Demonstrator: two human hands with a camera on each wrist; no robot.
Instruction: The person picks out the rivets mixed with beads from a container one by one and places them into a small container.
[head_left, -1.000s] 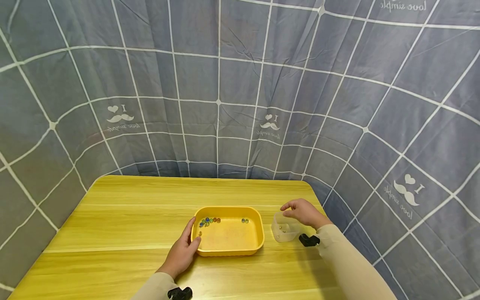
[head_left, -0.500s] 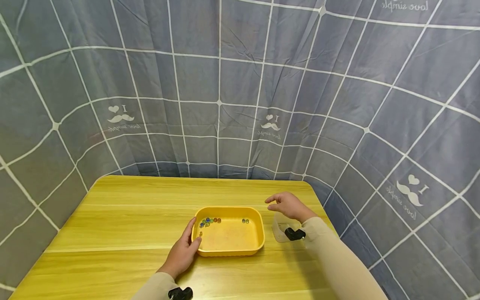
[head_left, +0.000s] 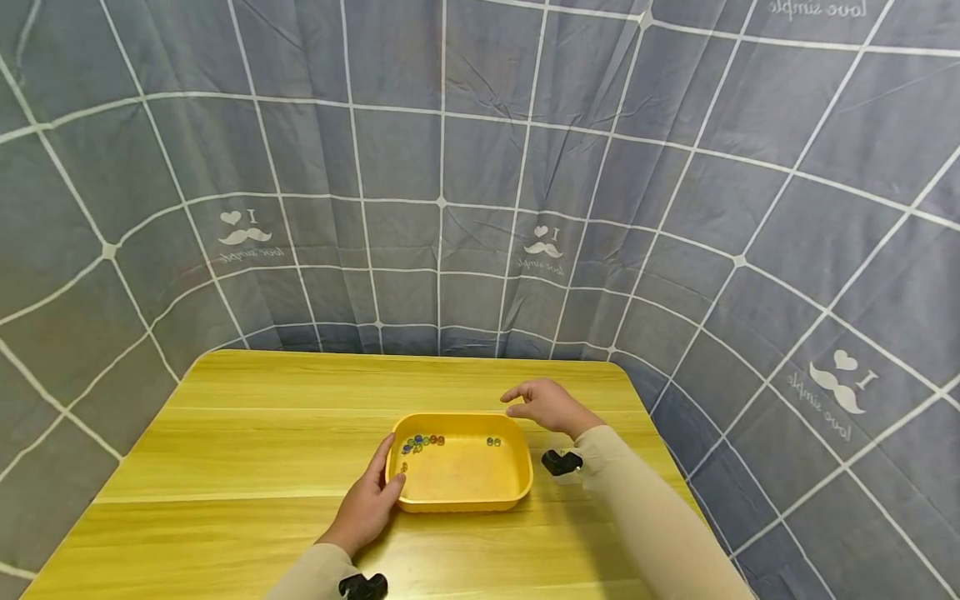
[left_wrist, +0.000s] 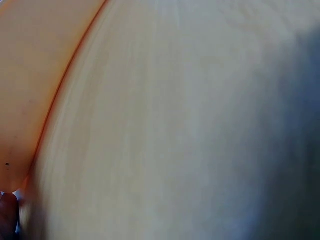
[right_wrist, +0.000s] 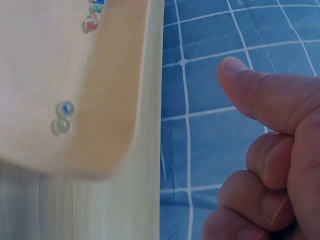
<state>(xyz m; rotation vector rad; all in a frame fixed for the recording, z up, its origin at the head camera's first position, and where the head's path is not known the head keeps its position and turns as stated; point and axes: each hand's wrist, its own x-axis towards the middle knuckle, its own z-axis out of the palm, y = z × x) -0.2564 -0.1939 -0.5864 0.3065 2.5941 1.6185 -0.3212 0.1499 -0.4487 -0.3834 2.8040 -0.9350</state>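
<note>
1. Gridded curtain [head_left: 480, 167] behind the table [head_left: 247, 450].
2. Yellow tray [head_left: 465, 475] on the table, left edge gripped by the left hand [head_left: 362, 507]; marbles [head_left: 418, 441] mostly far-left corner.
3. Right hand [head_left: 550, 407], thumb and forefinger parted, near far-right corner.

Your left forearm [head_left: 303, 575], in a beige long sleeve, slants up from the bottom of the head view, and your bare left hand [head_left: 363, 504] grips with its left thumb [head_left: 393, 486] spread from the left fingers [head_left: 378, 458]. Your right forearm [head_left: 652, 512], in matching beige, reaches in from the lower right. Your bare right hand [head_left: 551, 406] hangs pointing leftward, index finger [head_left: 515, 392] and right thumb [head_left: 518, 411] slightly apart — in the right wrist view, one digit [right_wrist: 265, 95] extends while the right fingers [right_wrist: 247, 195] below it curl inward.
</note>
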